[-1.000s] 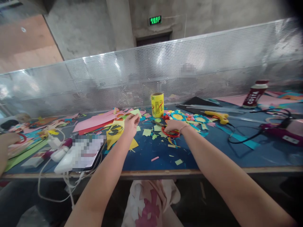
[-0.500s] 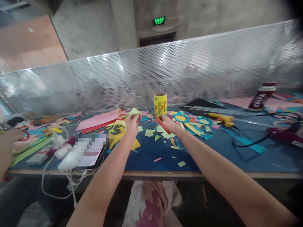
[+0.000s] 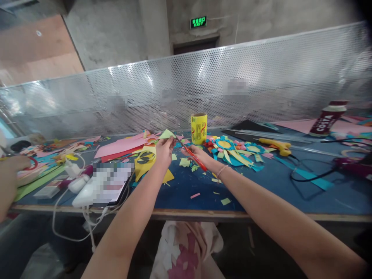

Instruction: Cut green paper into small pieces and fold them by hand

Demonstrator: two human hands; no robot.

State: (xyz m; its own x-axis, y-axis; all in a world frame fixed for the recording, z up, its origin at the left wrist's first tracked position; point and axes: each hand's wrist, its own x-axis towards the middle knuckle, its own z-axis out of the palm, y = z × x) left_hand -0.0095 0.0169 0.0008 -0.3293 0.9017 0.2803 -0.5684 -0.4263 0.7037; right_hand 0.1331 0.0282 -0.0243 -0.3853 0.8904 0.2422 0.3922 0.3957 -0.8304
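Observation:
Above the table, my left hand (image 3: pixel 164 150) pinches a small piece of light green paper (image 3: pixel 166 134) between its fingertips. My right hand (image 3: pixel 198 155) is closed round the red handles of a pair of scissors (image 3: pixel 195 158). The blades point up and left, with their tips close to the green paper; whether they touch it I cannot tell. Light green paper scraps (image 3: pixel 185 162) lie beneath my hands. A yellow cardboard tube (image 3: pixel 198 129) stands upright just beyond my right hand. Yellow paper with a cut-out (image 3: pixel 144 162) lies beside my left wrist.
Paper flowers (image 3: pixel 224 144) and a yellow glue gun (image 3: pixel 274 146) lie to the right, near a dark red bottle (image 3: pixel 328 118). On the left are pink sheets (image 3: pixel 122 145), a phone (image 3: pixel 117 184) with white cables, and another person's hand (image 3: pixel 13 170). A perforated metal screen (image 3: pixel 162 89) stands behind.
The scissors have swung up and left, so their blades now reach toward the green paper in my left hand. My left hand stays nearly where it was. The view has shifted slightly.

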